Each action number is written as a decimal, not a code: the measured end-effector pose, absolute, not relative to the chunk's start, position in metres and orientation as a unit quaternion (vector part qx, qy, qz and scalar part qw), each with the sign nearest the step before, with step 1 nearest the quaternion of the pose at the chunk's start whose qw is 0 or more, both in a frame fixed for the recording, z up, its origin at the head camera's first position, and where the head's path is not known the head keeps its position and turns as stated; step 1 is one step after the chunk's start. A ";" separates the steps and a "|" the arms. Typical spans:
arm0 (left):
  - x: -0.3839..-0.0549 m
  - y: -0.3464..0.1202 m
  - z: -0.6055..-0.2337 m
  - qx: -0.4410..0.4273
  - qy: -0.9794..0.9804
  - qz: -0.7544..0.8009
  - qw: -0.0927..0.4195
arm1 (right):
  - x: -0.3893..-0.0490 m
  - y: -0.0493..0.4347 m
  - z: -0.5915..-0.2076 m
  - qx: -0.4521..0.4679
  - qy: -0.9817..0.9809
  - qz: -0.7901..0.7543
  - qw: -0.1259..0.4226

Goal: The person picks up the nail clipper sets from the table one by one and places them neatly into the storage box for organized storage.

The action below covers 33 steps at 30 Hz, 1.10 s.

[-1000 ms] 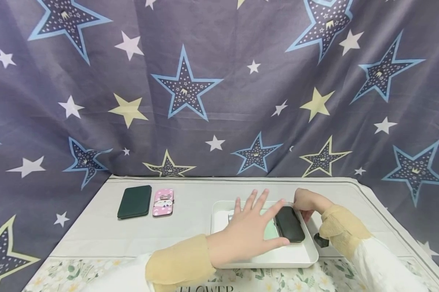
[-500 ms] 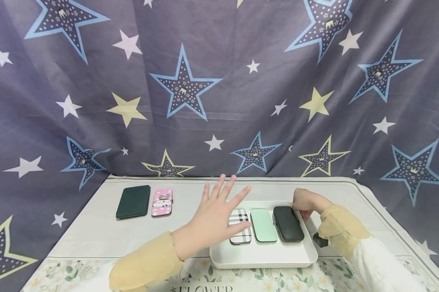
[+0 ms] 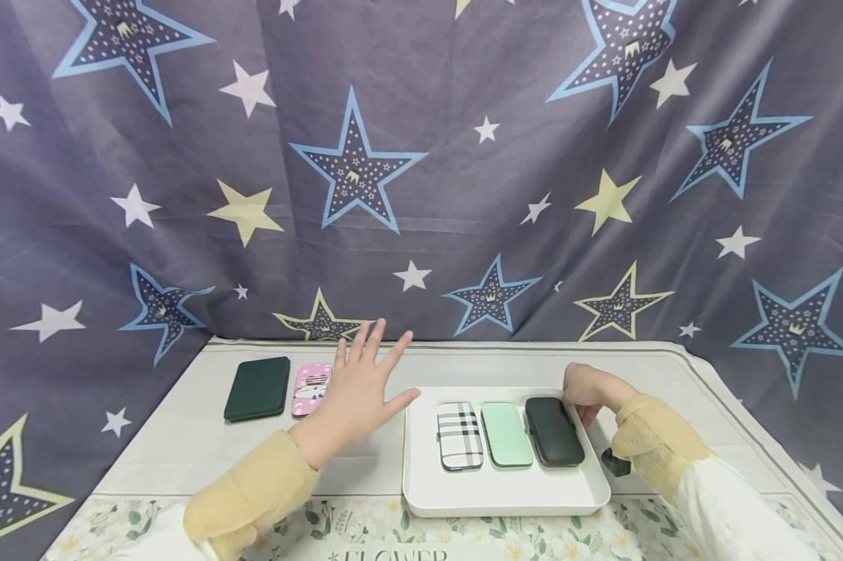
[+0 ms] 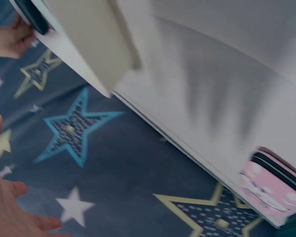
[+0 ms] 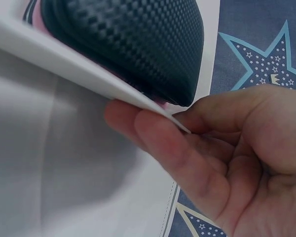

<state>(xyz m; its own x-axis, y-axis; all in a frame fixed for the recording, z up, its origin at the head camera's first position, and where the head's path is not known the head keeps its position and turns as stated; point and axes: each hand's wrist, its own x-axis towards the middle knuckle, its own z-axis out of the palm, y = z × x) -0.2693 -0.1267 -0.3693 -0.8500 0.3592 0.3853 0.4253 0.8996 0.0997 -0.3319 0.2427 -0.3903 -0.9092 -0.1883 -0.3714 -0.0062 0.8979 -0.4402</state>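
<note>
My left hand (image 3: 357,401) hovers over the table with its fingers spread, left of the white tray (image 3: 506,495), holding nothing. Its nearest neighbour is a pink patterned clasp case (image 3: 311,389), partly covered by the hand in the head view. At the tray's far right corner, my right hand (image 3: 597,388) pinches the rim between thumb and fingers, as the right wrist view also shows. Inside the tray lie a plaid case (image 3: 460,436), a mint green case (image 3: 507,434) and a black textured case (image 5: 138,44), side by side.
A flat dark green case (image 3: 256,388) lies left of the pink one. A small black object (image 3: 616,463) sits beside the tray under my right wrist. The table's floral front strip (image 3: 365,522) runs along the near side; a starry curtain (image 3: 421,195) hangs behind.
My left hand has moved left from above the tray to beside the pink case, uncovering the plaid and mint green cases. My right hand stays on the rim, and the tray has not moved.
</note>
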 end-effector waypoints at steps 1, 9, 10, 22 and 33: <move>-0.272 -0.130 -0.371 -0.197 -0.960 -0.090 0.178 | -0.332 0.243 -0.390 -0.050 0.952 -0.220 0.207; -0.296 -0.164 -0.385 -0.156 -0.969 -0.082 0.171 | -0.332 0.243 -0.389 -0.047 0.951 -0.224 0.208; -0.299 -0.169 -0.387 -0.151 -0.970 -0.081 0.171 | -0.332 0.243 -0.389 -0.046 0.950 -0.227 0.209; -0.330 -0.222 -0.419 -0.072 -0.983 -0.082 0.151 | -0.332 0.243 -0.390 -0.049 0.951 -0.226 0.206; -0.338 -0.238 -0.435 -0.030 -0.987 -0.107 0.114 | -0.333 0.244 -0.393 -0.055 0.954 -0.216 0.202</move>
